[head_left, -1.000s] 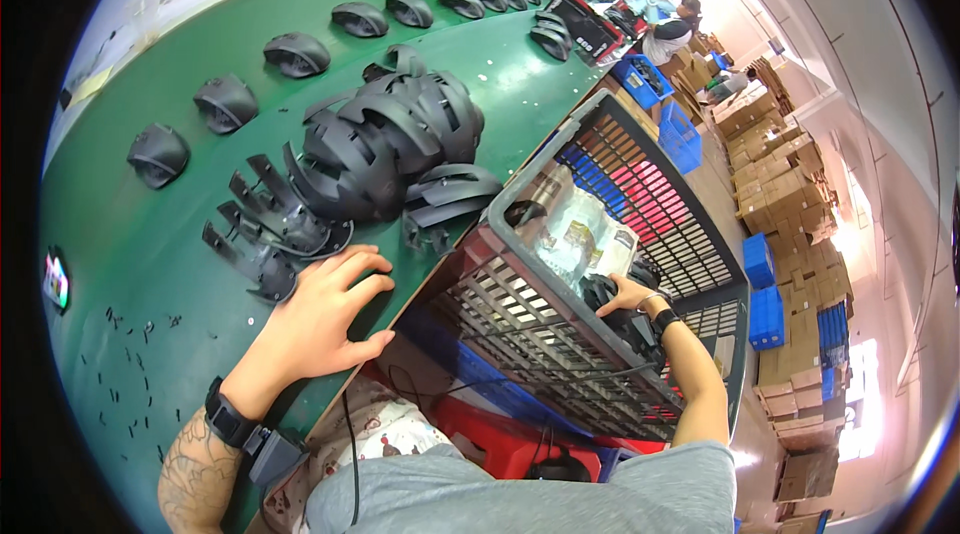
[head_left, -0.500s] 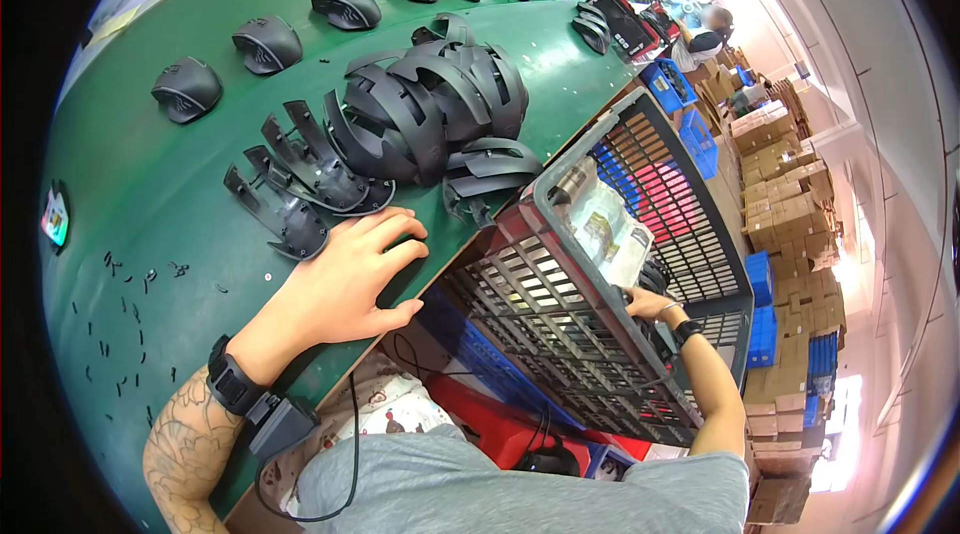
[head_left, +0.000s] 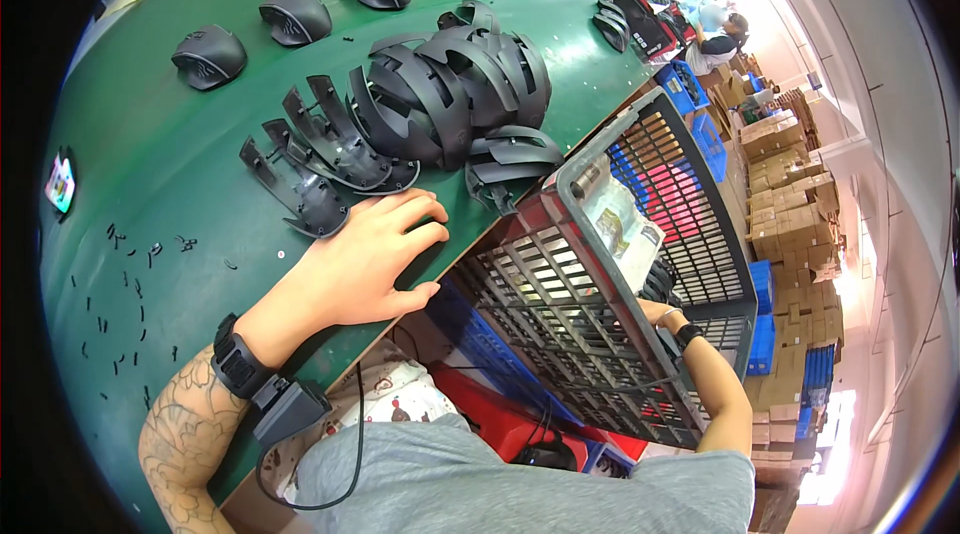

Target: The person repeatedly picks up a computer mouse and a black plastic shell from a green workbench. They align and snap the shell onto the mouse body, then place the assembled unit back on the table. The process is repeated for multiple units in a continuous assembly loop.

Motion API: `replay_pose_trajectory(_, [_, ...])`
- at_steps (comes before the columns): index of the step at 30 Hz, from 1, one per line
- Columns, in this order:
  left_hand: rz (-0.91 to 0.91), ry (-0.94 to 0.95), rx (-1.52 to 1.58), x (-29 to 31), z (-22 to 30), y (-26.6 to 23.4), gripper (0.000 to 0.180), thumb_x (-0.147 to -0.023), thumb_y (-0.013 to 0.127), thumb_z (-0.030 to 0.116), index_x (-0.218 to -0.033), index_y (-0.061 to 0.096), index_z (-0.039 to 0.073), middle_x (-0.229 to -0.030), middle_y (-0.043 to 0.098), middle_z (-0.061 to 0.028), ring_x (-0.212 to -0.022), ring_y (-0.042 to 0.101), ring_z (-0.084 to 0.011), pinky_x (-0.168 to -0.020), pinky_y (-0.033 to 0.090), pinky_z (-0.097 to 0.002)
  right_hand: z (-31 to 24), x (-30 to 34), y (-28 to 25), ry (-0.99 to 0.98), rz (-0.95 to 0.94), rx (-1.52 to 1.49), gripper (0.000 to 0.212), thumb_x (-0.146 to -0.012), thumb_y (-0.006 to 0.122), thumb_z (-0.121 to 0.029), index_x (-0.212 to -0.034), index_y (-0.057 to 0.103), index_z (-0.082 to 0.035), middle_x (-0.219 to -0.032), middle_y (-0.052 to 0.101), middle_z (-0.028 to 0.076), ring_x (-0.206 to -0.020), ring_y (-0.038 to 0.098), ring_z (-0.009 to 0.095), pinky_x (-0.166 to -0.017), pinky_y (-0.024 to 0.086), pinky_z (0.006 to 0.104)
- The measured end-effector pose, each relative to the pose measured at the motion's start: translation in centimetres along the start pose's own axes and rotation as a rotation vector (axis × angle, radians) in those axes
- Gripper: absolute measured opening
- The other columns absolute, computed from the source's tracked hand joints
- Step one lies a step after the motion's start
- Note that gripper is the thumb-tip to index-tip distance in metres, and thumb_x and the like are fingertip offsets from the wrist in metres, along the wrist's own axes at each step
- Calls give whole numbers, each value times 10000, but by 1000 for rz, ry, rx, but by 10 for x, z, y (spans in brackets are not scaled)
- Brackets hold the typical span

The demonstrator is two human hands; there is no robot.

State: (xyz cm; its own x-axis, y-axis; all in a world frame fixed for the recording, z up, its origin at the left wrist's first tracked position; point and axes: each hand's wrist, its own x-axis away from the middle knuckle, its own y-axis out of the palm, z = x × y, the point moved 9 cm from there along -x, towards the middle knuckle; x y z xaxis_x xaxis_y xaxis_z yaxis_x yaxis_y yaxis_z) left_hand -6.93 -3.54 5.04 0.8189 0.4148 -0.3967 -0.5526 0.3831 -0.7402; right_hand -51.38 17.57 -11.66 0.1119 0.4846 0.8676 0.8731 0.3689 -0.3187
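Observation:
My left hand (head_left: 375,252) lies palm down on the green table (head_left: 200,174) at its near edge, fingers spread. Its fingertips are beside two upturned black mouse shells (head_left: 320,214), and I cannot tell if they touch. Behind these is a heap of curved black mouse shells (head_left: 430,104), with another shell (head_left: 512,159) to its right. My right hand (head_left: 655,313) reaches down inside a dark plastic crate (head_left: 612,272). The crate's wall hides its fingers, so whatever it may hold is out of sight. Clear plastic bags (head_left: 622,229) and dark parts lie in the crate.
Assembled black mice (head_left: 208,58) stand in a long row along the table's far side. Small black pieces (head_left: 140,284) are scattered at left, near a phone-like lit object (head_left: 60,184). Blue bins (head_left: 708,146), stacked cartons (head_left: 785,204) and another person (head_left: 715,44) are at right.
My right hand has gone deeper into the crate, and its fingers are now hidden. The left hand keeps its pose by the shells. The whole view has shifted slightly.

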Motion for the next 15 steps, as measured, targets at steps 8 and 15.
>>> replay_pose_trajectory(8, [-9,41,39,-4,5,3,402,-722,679,239,-1035,540,30,-1156,500,-114,-1159,464,-317,-942,397,-428,-9,31,20,-11,88,96,676,-694,755,-284,-1253,493,-9,-1139,580,90,-1000,517,153,-877,419,280])
replay_pose_trajectory(15, [-7,31,44,-1,3,3,405,-724,679,239,-1040,538,27,-1160,496,-117,-1168,457,-321,-954,389,-427,-8,26,21,-14,92,201,680,-692,750,-297,-1252,494,-7,-1132,584,104,-1007,518,165,-881,424,293])
